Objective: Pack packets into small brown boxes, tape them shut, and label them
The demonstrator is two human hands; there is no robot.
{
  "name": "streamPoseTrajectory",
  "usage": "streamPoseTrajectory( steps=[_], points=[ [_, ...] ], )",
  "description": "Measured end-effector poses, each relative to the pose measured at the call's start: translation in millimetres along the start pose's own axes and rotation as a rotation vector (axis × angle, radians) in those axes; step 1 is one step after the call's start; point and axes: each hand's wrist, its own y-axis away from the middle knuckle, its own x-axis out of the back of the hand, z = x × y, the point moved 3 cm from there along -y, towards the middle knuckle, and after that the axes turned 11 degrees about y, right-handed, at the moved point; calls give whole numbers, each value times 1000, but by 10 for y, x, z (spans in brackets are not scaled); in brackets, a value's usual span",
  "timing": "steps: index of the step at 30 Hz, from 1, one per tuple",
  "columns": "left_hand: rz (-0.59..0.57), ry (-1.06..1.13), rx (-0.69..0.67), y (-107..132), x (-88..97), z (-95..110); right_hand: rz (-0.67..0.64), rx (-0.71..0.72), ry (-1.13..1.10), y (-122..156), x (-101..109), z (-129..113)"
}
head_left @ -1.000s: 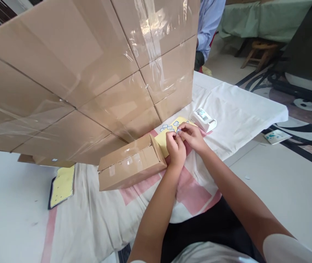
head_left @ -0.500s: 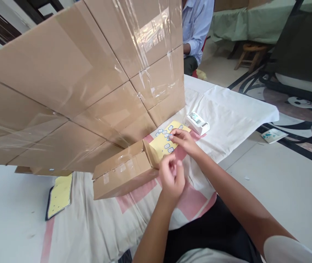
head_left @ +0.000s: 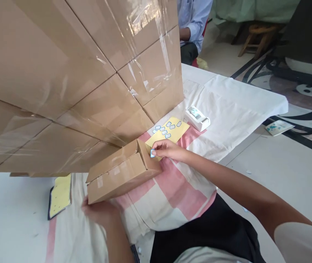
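Note:
Between my right hand's (head_left: 164,149) thumb and fingers is a small white piece with a blue edge (head_left: 152,153). It is held close to the right end of a long, taped cardboard box (head_left: 123,175). My left hand (head_left: 101,212) is at the box's left end, its thumb and fingers around the lower corner; the fingertips are partly hidden and slightly blurred. Behind my right hand lies a yellow sheet (head_left: 178,136), bearing several similar small white pieces with dark outlines (head_left: 168,135).
A tall wall of taped cardboard (head_left: 90,73) rises behind the box. A white device (head_left: 197,118) stands beside the yellow sheet. Another yellow sheet (head_left: 60,195) lies at the left on the tablecloth (head_left: 227,106). A person in a light blue shirt (head_left: 197,18) sits beyond.
My left hand has moved left and down, from beside my right hand to the box's left end. My right hand has brought the small piece from the yellow sheet toward the box's right end.

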Motion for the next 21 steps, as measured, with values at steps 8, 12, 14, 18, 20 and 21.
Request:
streamPoseTrajectory(
  steps=[8, 12, 14, 18, 20, 21],
  points=[
    [2, 272, 73, 157, -242, -297, -39, 0, -9, -34, -18, 33],
    [24, 304, 102, 141, -228, -312, -35, -5, -12, -31, -27, 20],
    [28, 309, 116, 150, -227, -310, -35, -11, -18, -28, -36, 18],
    [42, 299, 131, 160, -226, -319, -27, -29, -21, -23, -59, 15],
    [45, 291, 141, 159, -226, -332, -23, -39, -20, -23, -68, 15],
    [47, 287, 143, 159, -226, -337, -21, -42, -22, -24, -72, 16]
  ],
)
